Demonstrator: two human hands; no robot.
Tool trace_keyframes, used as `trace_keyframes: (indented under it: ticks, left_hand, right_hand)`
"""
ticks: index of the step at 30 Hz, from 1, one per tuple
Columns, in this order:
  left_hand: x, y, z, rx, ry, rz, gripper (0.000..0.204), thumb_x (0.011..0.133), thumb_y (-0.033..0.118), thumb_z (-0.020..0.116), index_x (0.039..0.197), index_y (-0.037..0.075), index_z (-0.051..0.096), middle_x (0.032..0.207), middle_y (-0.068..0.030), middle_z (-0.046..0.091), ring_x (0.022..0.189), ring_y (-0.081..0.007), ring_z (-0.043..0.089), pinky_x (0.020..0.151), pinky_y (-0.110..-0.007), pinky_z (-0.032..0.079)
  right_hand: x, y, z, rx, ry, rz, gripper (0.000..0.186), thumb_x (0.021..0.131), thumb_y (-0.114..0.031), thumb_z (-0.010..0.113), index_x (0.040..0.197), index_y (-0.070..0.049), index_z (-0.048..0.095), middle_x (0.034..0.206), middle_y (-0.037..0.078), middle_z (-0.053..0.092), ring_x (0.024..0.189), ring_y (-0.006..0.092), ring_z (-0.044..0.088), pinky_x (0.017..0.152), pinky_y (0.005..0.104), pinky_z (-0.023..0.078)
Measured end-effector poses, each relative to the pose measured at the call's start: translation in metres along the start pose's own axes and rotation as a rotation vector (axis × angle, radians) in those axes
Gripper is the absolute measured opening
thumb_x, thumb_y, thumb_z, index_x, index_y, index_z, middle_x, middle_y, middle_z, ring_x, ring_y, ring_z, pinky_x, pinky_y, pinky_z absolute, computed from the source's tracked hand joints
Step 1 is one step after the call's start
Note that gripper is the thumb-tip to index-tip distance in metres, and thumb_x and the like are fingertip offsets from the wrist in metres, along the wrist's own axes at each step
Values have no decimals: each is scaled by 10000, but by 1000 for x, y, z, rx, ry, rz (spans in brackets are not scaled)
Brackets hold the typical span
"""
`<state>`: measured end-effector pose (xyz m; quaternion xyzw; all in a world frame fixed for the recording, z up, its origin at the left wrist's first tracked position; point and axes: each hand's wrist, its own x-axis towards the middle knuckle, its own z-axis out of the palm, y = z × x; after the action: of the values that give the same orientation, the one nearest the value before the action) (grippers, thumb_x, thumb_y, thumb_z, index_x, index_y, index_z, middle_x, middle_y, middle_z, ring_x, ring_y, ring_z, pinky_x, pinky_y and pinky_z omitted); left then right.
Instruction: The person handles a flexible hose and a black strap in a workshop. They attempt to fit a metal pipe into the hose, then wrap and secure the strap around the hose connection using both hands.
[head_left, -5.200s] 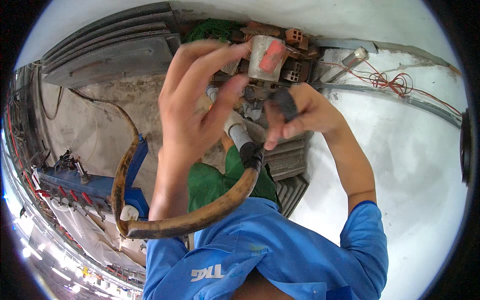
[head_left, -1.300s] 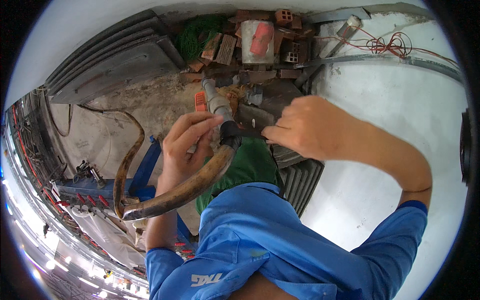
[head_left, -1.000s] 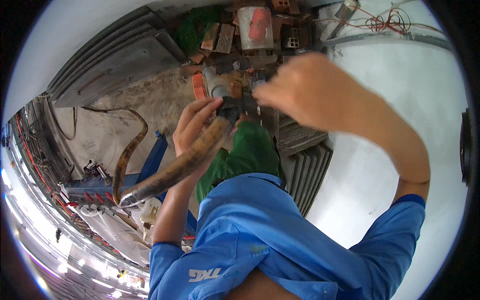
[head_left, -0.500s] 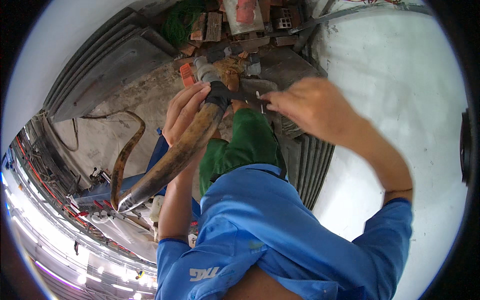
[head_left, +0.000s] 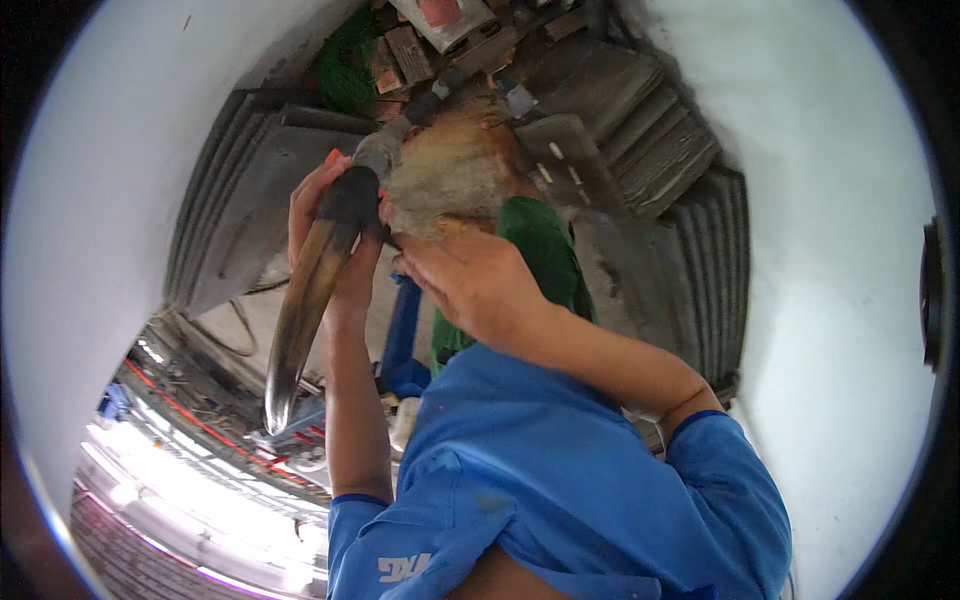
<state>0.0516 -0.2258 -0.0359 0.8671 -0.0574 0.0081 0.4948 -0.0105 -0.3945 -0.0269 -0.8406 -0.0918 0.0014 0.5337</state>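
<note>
A thick, worn brown hose [head_left: 300, 290] slants up from the lower left, its near bend dark and shiny. Black tape [head_left: 350, 195] is wrapped around its upper end, where it meets a grey pipe fitting [head_left: 378, 152]. My left hand [head_left: 306, 205] is closed around this taped joint, fingers on its left side and the thumb side on its right. Close by on the right, my right hand [head_left: 480, 280] pinches a short dark piece of the tape beside the joint. Its fingertips are partly hidden and slightly blurred.
Grey slabs [head_left: 270, 185] lean in a stack at the left, and more slabs [head_left: 705, 270] stand along the right wall. Bricks [head_left: 408, 52] and a green tangled bundle [head_left: 347, 62] lie at the far end. A blue metal frame [head_left: 403, 325] stands below my hands.
My right hand has come in leftward from a stretched strip of tape to close beside the joint. My left hand and the hose have shifted left, and the view has turned.
</note>
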Motion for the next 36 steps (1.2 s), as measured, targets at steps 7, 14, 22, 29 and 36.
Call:
trace_keyframes:
  ticks: [7,14,22,29,36]
  left_hand:
    - [6,-33,-3,-40,-6,78,500,802,88,840,1229,24,587,1211,-210,670,1175,-308,642,1036,-446,499]
    - [-9,-23,-5,68,31,8,509,856,12,787,1310,-14,558,1244,-219,668,1143,-290,662,999,-404,536]
    - [-78,12,4,-665,77,-514,301,1041,195,620,1266,-4,629,1224,-120,685,1069,-164,652,892,-319,536]
    - [-81,28,9,-612,49,-497,322,1047,233,611,1159,-52,711,1007,-77,751,917,-121,671,866,-282,509]
    - [-71,33,8,-145,119,-309,261,1003,188,664,1160,-12,726,821,-116,748,756,-145,704,717,-303,535]
  right_hand:
    - [-11,7,17,238,49,82,421,840,-140,638,1231,15,625,837,62,681,778,209,671,702,369,522]
    - [-22,9,28,213,152,192,397,863,-97,768,1210,16,612,844,112,671,708,260,649,626,372,506]
    - [-31,11,38,103,304,20,219,847,6,779,967,-7,597,839,127,700,687,309,690,576,384,520]
    - [-32,11,56,30,288,-153,229,894,-21,721,1067,-2,572,998,178,720,801,369,709,643,424,553]
    - [-39,22,56,-94,101,-155,328,886,3,686,1163,36,515,1003,213,711,820,391,708,654,439,557]
